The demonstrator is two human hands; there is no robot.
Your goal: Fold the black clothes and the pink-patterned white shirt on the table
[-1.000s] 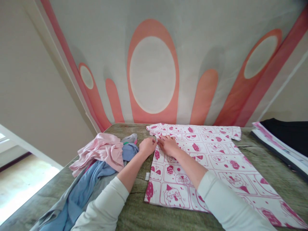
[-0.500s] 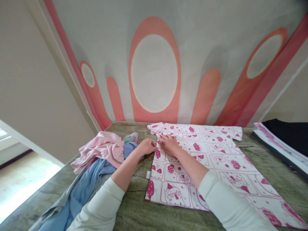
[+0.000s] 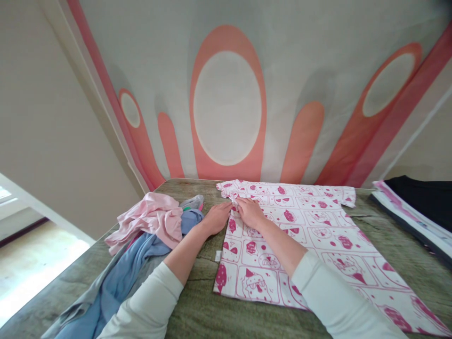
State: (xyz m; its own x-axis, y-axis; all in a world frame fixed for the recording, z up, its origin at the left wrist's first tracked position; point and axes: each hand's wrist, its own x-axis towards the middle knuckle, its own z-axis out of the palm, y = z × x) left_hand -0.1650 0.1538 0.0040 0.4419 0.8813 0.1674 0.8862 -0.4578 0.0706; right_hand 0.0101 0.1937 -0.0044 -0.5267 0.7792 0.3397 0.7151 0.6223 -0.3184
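A white T-shirt (image 3: pixel 318 230) with a pink cartoon print lies spread out, its sleeves toward the wall and its hem toward me. My left hand (image 3: pixel 217 219) is at the shirt's left edge, just below the sleeve, with its fingers closed on the cloth there. Close beside it, my right hand (image 3: pixel 250 213) rests on the shirt with bent fingers gathering the same edge. The fabric between the two sets of fingertips is slightly bunched. A small white tag (image 3: pixel 218 256) sticks out from the left side seam.
On the left of the wood-grain table (image 3: pixel 196 301) is a loose heap with a pink garment (image 3: pixel 151 219) and a blue garment (image 3: pixel 136 261). Stacked clothes, topped by a black garment (image 3: pixel 422 197), lie at the right edge. A printed wall panel (image 3: pixel 289 56) rises behind.
My left hand has moved slightly up and inward, reaching the shirt's edge below the sleeve. My right hand has barely moved; its fingers are drawn closer together.
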